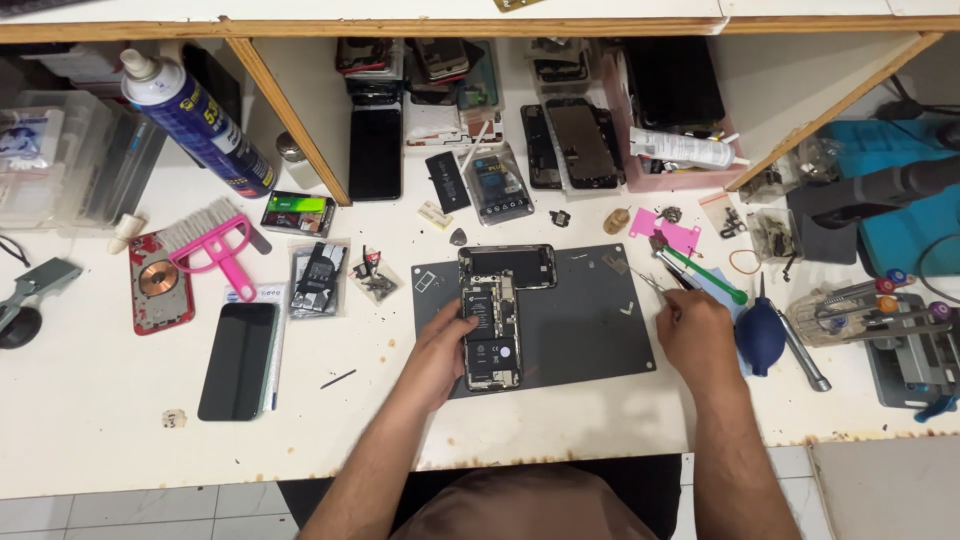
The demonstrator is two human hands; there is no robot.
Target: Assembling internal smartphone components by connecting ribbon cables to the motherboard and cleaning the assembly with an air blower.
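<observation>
Your left hand point(440, 352) lies open-fingered against the opened phone point(492, 330) on the grey mat point(585, 325); press it flat so it cannot slide. Your right hand point(697, 335) pinches tweezers point(652, 283) at the mat's right edge; grip them low. Count: one opened phone, one mat, one tweezers, one blue blower point(760, 338).

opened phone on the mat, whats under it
The opened phone lies on a dark grey work mat, steadied by the left hand. The mat beneath the phone is covered, so anything there is hidden.
</observation>
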